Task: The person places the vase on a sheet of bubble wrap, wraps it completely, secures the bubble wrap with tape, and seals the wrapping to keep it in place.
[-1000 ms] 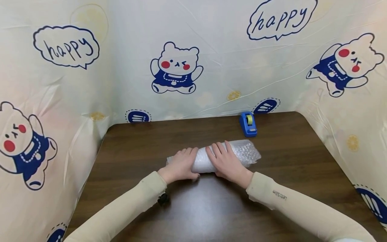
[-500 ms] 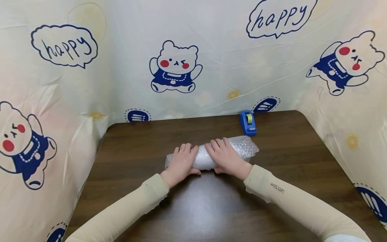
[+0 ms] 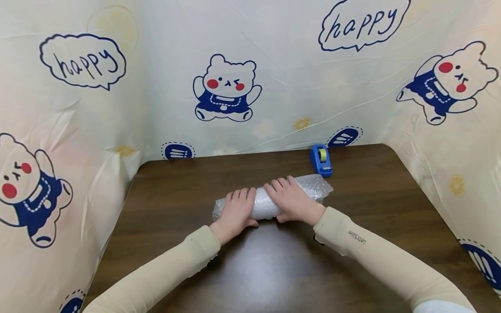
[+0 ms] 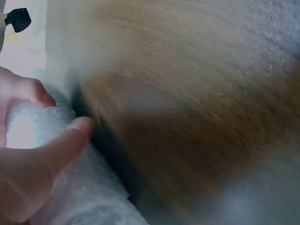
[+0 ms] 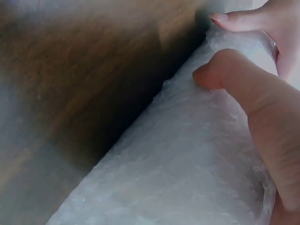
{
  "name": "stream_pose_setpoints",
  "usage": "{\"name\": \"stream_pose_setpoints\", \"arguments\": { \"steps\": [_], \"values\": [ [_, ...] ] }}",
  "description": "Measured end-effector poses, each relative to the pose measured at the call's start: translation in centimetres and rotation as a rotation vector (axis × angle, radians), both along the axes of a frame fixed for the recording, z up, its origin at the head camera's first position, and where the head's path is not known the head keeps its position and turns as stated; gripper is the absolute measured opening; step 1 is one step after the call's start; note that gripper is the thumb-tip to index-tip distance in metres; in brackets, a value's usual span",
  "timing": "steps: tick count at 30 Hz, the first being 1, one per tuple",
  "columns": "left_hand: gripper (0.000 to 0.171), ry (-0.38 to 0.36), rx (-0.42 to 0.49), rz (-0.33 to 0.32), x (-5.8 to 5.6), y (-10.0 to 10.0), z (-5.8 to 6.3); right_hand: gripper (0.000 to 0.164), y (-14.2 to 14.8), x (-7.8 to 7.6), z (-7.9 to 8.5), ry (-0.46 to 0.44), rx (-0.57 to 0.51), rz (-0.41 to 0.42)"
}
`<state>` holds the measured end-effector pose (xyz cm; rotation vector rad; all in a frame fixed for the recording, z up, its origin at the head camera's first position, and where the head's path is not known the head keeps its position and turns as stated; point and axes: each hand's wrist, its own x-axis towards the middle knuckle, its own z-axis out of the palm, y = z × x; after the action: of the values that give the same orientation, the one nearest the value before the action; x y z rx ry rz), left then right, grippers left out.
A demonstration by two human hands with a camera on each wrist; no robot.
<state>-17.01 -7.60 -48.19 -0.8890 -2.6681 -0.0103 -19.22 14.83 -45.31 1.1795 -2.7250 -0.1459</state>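
A bundle rolled in bubble wrap [image 3: 264,204] lies slantwise on the table, its right end farther away. My left hand [image 3: 236,211] grips its left part, fingers over the top and thumb along the near side. Close by, my right hand [image 3: 292,201] holds the roll right of its middle in the same way. Loose wrap sticks out beyond both hands. In the left wrist view the thumb [image 4: 70,140] presses on the bubble wrap [image 4: 89,187]; in the right wrist view the other thumb [image 5: 234,75] does the same. Whatever is inside the wrap is hidden.
A blue tape dispenser [image 3: 321,161] with a yellowish roll stands near the back edge, just behind the roll's right end. The dark wooden table [image 3: 258,269] is enclosed at the back and sides by a printed cloth [image 3: 278,95].
Both hands have moved the bubble-wrapped roll slightly away from me and a little left, keeping their grip. The tape dispenser has stayed in place.
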Motion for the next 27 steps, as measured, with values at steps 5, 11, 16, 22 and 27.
{"name": "stream_pose_setpoints", "arguments": {
  "steps": [5,11,16,22,27],
  "values": [
    [0.098,-0.054,-0.012,0.018,-0.2,0.0,0.2,0.097,0.0,-0.1,0.2,0.032,0.002,0.016],
    [0.092,-0.133,-0.004,0.005,-0.2,-0.4,0.5,0.097,0.2,0.8,-0.3,0.094,0.051,0.05],
    [0.086,-0.213,0.012,-0.024,-0.5,-0.5,0.9,0.087,0.7,2.3,-0.9,0.186,0.026,0.072],
    [0.08,-0.424,0.016,-0.012,-1.1,-0.4,2.1,0.086,0.4,4.1,-1.7,0.262,0.008,0.045],
    [0.074,-0.567,0.007,-0.061,-1.6,-0.4,2.8,0.092,0.4,4.7,-2.5,0.267,0.053,-0.002]
  ]
}}
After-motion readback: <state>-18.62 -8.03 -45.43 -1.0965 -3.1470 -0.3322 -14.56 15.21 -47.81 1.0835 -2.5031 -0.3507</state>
